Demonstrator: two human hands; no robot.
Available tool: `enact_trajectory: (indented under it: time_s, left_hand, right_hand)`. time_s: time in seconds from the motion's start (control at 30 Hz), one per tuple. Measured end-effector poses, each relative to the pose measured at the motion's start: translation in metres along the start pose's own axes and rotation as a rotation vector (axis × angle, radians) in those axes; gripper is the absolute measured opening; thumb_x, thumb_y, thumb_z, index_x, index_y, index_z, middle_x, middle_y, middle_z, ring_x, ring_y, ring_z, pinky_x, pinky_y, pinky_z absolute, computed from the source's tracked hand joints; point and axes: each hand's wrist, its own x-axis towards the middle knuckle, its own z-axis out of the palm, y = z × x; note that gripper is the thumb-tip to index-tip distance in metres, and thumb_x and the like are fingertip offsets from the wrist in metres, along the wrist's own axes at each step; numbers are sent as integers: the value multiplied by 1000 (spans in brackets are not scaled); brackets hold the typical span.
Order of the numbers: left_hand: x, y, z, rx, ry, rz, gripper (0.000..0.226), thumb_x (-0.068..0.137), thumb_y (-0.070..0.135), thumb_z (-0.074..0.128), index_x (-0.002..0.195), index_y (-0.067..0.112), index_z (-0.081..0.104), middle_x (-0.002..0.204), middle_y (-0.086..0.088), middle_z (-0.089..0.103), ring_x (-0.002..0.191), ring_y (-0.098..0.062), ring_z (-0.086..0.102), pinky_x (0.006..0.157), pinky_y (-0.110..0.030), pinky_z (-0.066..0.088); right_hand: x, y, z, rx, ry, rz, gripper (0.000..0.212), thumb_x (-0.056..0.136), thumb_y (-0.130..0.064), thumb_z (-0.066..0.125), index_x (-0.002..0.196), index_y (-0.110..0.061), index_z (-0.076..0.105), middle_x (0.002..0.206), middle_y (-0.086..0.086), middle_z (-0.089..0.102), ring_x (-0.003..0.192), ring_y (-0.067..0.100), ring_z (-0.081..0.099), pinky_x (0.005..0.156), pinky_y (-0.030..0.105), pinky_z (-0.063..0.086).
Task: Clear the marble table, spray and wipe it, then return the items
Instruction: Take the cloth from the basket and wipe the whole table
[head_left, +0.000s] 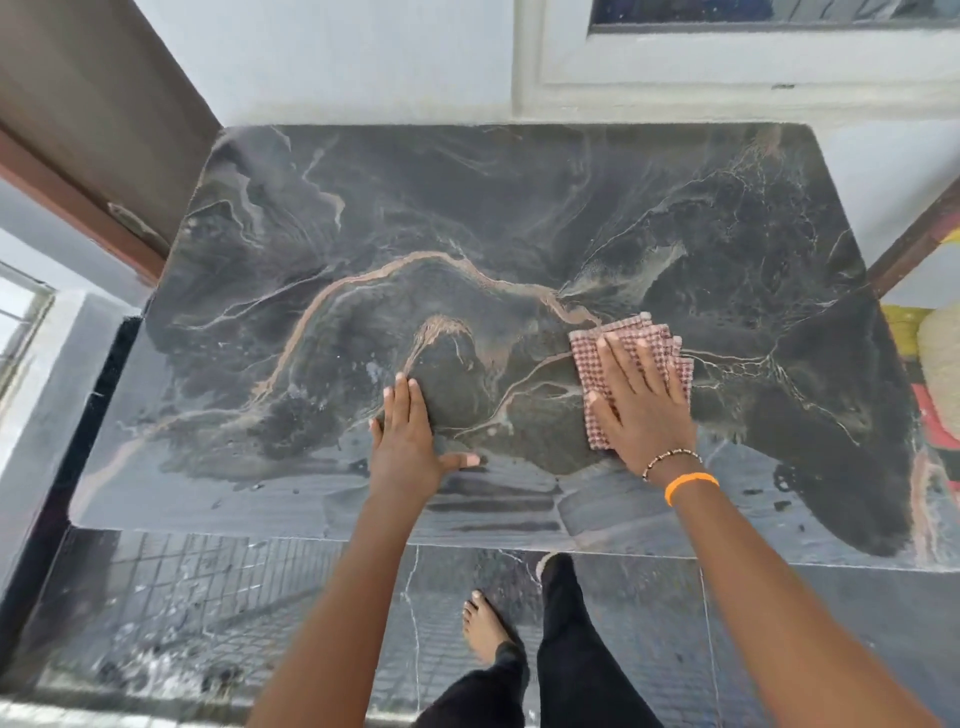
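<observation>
Dark marble table (467, 218) fills the middle of the frame, grey-black with tan and white veins, nothing on it but a cloth and two hands. Surface looks wet or streaky along the lower edge, with light reflections there.

Right hand (641, 400) at centre right, palm down, fingers spread flat, pressing on a folded red-and-white checked cloth (589, 364). Not clenched, not pinching, just flat on top of it. Cloth lies flat on the marble, its edges sticking out past the fingers at the top, left and right. Beaded bracelet (670, 460) and orange band (691, 486) on that wrist.

Left hand (408, 431) just left of centre, open, palm flat on bare marble, fingers together pointing up the frame, thumb out to the right. Holds nothing. Hands are near each other, not touching.

Lower frame: glossy dark tiled floor (208, 597), a bare foot (485, 623) and black trouser legs (571, 649) between the forearms. Brown door (93, 114) upper left, white wall (337, 57) at top, a window frame (727, 52) upper right. Colourful items at the right edge, too cropped to tell.
</observation>
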Motion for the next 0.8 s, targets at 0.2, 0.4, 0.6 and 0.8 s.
enact_trajectory:
  time_s: [0.2,0.4,0.6,0.8]
  left_hand:
    - [1,2,-4,2,-15,-14,119,70,57,65,146,8,-13,157,-4,-16,145,-21,-13,118,-41,-2]
    - [1,4,-7,54,-22,-35,121,70,60,63,145,7,-15,156,-4,-18,145,-21,-14,117,-40,-1]
    - [10,-6,-13,98,6,21,112,75,63,56,146,9,-12,157,-4,-13,145,-21,-11,117,-43,-4]
    - [51,-24,-42,146,27,21,111,76,64,53,146,9,-12,156,-7,-18,143,-24,-19,116,-45,-7]
  right_hand:
    - [-30,-42,6,104,-3,368,60,97,-36,28,149,-18,4,159,1,3,146,30,2,115,54,6]
    - [-19,-103,9,103,-39,311,61,94,-39,19,149,-16,5,159,8,4,145,37,3,113,60,6]
    - [55,-135,4,85,-56,201,58,95,-37,23,149,-25,3,159,7,-1,145,36,-1,114,59,3]
    - [139,-141,-5,43,-55,86,58,97,-39,25,148,-27,0,159,3,-3,145,32,-6,115,56,0]
